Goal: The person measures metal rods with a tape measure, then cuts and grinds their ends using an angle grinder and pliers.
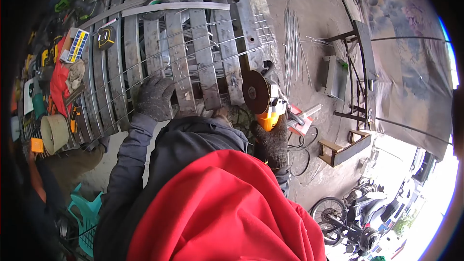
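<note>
My right hand [271, 145], in a dark knitted glove, is wrapped around the orange-and-white body of an angle grinder [269, 120]. The grinder's dark cutting disc [255, 92] faces up beside the table's right edge, near the ends of the thin rods. My left hand [155, 97], in a grey glove, is on a grille of thin metal rods [197, 59], with its fingers curled over and their tips partly hidden. That grille lies across the flat steel slats [181, 75] of the work table.
A tape measure [106, 37], a blue-yellow box [77, 45] and a red cloth [59, 82] lie on the left of the table. Loose rods [292, 43] and a cable [305, 157] are on the floor at right. Another person's hand [36, 146] shows at far left; motorcycles [357, 212] stand at lower right.
</note>
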A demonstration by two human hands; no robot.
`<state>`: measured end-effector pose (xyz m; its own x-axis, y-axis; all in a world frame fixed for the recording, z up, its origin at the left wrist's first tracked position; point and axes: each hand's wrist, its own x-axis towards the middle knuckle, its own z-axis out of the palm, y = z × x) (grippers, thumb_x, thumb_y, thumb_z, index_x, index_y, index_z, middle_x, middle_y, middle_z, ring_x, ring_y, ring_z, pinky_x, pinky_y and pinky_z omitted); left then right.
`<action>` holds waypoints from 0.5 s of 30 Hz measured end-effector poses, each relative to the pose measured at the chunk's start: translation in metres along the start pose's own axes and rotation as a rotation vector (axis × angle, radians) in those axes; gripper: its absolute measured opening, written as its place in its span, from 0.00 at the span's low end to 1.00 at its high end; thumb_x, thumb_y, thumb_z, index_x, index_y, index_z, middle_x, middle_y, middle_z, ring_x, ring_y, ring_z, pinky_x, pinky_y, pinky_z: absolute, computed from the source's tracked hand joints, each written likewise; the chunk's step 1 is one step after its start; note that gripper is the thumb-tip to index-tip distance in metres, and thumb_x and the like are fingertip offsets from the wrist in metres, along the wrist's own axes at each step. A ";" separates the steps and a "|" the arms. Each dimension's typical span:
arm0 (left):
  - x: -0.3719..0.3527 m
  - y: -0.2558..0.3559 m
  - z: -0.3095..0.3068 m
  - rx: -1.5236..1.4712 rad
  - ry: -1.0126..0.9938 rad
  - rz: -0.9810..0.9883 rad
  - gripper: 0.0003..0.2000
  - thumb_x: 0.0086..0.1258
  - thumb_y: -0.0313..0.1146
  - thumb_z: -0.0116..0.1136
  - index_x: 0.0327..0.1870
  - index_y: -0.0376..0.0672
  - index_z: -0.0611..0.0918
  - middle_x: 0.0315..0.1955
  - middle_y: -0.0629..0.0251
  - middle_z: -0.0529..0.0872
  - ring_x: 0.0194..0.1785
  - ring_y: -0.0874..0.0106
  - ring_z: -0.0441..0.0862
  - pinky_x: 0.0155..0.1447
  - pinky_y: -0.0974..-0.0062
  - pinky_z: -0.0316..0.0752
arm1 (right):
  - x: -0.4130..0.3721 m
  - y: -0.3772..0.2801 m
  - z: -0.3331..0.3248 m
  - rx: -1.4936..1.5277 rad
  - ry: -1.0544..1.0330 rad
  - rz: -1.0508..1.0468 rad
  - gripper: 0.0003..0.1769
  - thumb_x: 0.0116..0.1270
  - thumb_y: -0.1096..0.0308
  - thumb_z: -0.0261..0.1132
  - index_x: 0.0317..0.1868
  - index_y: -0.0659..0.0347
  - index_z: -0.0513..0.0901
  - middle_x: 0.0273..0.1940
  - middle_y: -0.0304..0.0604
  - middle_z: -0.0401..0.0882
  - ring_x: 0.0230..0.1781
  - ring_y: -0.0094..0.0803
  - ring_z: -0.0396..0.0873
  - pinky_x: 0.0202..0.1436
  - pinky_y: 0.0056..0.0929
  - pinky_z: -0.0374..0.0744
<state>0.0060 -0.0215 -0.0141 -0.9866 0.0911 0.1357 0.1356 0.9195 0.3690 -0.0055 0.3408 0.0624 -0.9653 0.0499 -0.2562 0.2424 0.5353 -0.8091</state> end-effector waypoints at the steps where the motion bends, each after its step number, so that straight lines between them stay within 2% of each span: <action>1: 0.002 0.008 -0.005 -0.030 -0.009 -0.088 0.12 0.72 0.37 0.60 0.49 0.41 0.86 0.49 0.52 0.85 0.58 0.48 0.79 0.66 0.55 0.73 | -0.001 0.004 -0.004 0.053 0.016 0.013 0.39 0.53 0.66 0.77 0.65 0.64 0.71 0.50 0.52 0.84 0.51 0.44 0.84 0.54 0.40 0.81; 2: 0.003 0.013 -0.006 -0.026 -0.017 -0.077 0.12 0.72 0.37 0.60 0.49 0.41 0.86 0.49 0.52 0.85 0.58 0.48 0.79 0.66 0.55 0.73 | -0.002 0.010 -0.008 0.062 0.024 0.021 0.39 0.53 0.66 0.77 0.65 0.64 0.71 0.50 0.52 0.84 0.51 0.44 0.84 0.54 0.40 0.81; 5: 0.006 0.016 -0.008 -0.058 -0.030 -0.226 0.12 0.71 0.36 0.62 0.50 0.41 0.87 0.50 0.51 0.85 0.60 0.48 0.78 0.67 0.55 0.73 | -0.004 0.029 -0.021 0.165 -0.014 0.116 0.39 0.54 0.67 0.77 0.65 0.64 0.71 0.51 0.52 0.83 0.52 0.43 0.83 0.56 0.40 0.80; 8: 0.002 0.010 -0.005 0.001 -0.051 -0.151 0.12 0.70 0.37 0.59 0.49 0.42 0.85 0.51 0.54 0.84 0.62 0.49 0.77 0.66 0.55 0.72 | -0.004 0.042 -0.032 0.246 0.011 0.100 0.38 0.54 0.68 0.76 0.65 0.65 0.71 0.53 0.51 0.81 0.53 0.42 0.81 0.57 0.40 0.79; 10: 0.001 0.008 -0.002 0.010 -0.056 -0.172 0.13 0.70 0.37 0.59 0.49 0.41 0.85 0.53 0.54 0.84 0.64 0.50 0.76 0.68 0.56 0.71 | -0.002 0.052 -0.039 0.210 0.005 0.113 0.37 0.55 0.69 0.76 0.64 0.65 0.71 0.53 0.51 0.80 0.54 0.41 0.81 0.57 0.39 0.79; 12: 0.000 0.009 -0.004 0.066 -0.034 -0.054 0.13 0.70 0.37 0.59 0.49 0.40 0.85 0.52 0.53 0.84 0.64 0.50 0.76 0.69 0.56 0.71 | -0.003 0.049 -0.045 0.242 0.023 0.137 0.37 0.55 0.69 0.77 0.64 0.65 0.71 0.53 0.50 0.80 0.53 0.41 0.81 0.57 0.39 0.79; 13: 0.003 0.014 -0.004 -0.031 -0.043 -0.240 0.12 0.71 0.35 0.58 0.49 0.40 0.85 0.53 0.53 0.84 0.64 0.50 0.77 0.69 0.55 0.71 | -0.003 0.047 -0.046 0.272 0.033 0.160 0.36 0.55 0.69 0.77 0.63 0.65 0.72 0.52 0.50 0.80 0.52 0.41 0.81 0.56 0.39 0.79; 14: 0.003 0.012 -0.005 -0.025 -0.042 -0.243 0.12 0.71 0.35 0.58 0.49 0.40 0.85 0.53 0.53 0.84 0.64 0.50 0.77 0.69 0.55 0.71 | -0.002 0.050 -0.046 0.276 0.027 0.158 0.36 0.55 0.69 0.77 0.63 0.65 0.72 0.52 0.50 0.80 0.52 0.41 0.81 0.56 0.39 0.79; 15: 0.001 0.007 -0.006 0.052 -0.073 -0.122 0.12 0.72 0.36 0.58 0.49 0.40 0.86 0.53 0.54 0.85 0.64 0.50 0.77 0.70 0.56 0.70 | -0.001 0.053 -0.048 0.274 0.030 0.160 0.36 0.55 0.69 0.77 0.62 0.65 0.72 0.52 0.50 0.81 0.52 0.41 0.81 0.56 0.39 0.79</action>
<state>0.0061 -0.0174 -0.0057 -0.9997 0.0031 0.0244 0.0109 0.9439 0.3301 0.0033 0.4094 0.0449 -0.9141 0.1421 -0.3798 0.4049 0.2714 -0.8731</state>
